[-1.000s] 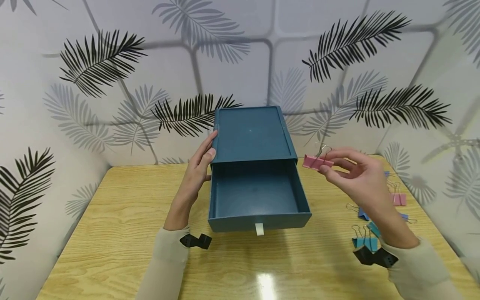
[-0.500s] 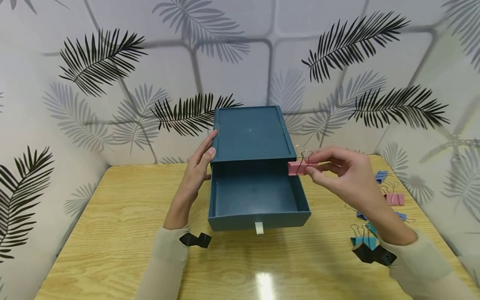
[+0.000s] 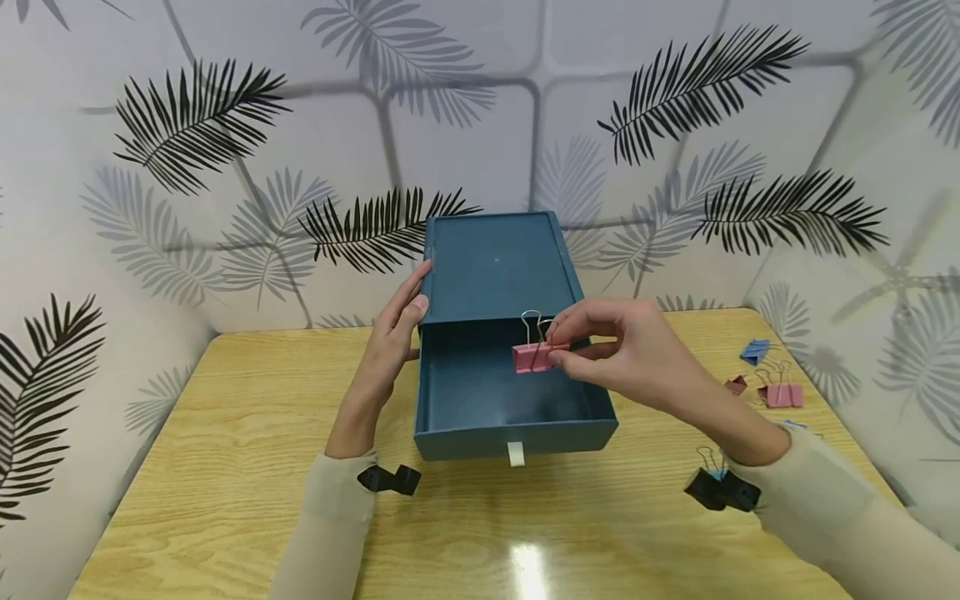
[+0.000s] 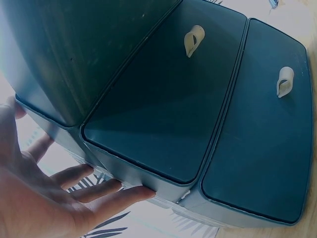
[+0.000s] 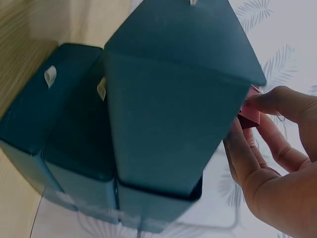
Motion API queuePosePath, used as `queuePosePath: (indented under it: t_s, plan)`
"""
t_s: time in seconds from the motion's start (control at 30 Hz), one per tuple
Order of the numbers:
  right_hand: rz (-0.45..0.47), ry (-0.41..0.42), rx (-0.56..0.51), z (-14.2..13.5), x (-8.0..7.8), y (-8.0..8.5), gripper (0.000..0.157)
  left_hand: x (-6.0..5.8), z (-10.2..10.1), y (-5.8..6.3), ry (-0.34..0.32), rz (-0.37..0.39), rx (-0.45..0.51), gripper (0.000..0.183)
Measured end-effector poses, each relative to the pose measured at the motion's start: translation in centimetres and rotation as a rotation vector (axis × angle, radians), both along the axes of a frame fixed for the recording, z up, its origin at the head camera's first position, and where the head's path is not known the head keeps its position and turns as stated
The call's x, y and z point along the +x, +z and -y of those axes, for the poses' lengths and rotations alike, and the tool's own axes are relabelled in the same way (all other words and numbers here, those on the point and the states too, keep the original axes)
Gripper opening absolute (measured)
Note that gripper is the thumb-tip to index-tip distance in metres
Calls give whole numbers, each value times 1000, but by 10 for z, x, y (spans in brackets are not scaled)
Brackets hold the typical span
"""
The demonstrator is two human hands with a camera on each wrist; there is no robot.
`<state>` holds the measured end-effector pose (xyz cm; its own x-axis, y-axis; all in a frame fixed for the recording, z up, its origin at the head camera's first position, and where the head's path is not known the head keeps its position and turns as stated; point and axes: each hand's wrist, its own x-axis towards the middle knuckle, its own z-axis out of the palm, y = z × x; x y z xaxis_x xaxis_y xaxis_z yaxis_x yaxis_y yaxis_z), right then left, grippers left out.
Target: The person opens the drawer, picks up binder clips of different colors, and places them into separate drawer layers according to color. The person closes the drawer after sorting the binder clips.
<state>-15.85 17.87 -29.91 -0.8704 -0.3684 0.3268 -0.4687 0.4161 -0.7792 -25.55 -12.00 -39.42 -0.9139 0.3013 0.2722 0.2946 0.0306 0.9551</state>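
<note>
A dark blue drawer cabinet [image 3: 498, 258] stands on the table with its top drawer [image 3: 480, 442] pulled out. The drawer carries a white pull tab [image 3: 516, 453], and no objects show inside. My left hand [image 3: 386, 350] rests along the cabinet's left side; in the left wrist view its fingers [image 4: 124, 198] are spread and fairly straight against the wall. Between thumb and fingers, my right hand [image 3: 626, 346] pinches a pink binder clip [image 3: 528, 358] above the drawer's opening, its wire handles up. The right wrist view shows this clip [image 5: 251, 116] partly hidden behind the drawer's corner.
On the right of the wooden table [image 3: 225, 467] lie a blue binder clip [image 3: 755, 351], a pink one [image 3: 784, 395] and a small dark red one [image 3: 737, 384]. My right wrist partly hides others. Two lower drawers [image 4: 262, 129] are closed. A leaf-patterned wall stands behind.
My right hand has carried the pink binder clip leftward, from beside the cabinet to above the open drawer. The left hand has stayed on the cabinet's side.
</note>
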Motion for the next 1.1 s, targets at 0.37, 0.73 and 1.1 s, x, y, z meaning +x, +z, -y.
queuePosePath:
  t_s: [0.37,0.73,1.1]
  plan:
    - [99,139,2,31,-1,-5,14,0,-1,1,16,-5,4,52]
    - [185,211,94,49,-12,-17,7,-1,-1,0,22,3,1,53]
    - [203,236,205,62,-20,-21,5,0,-1,1,9,15,10,53]
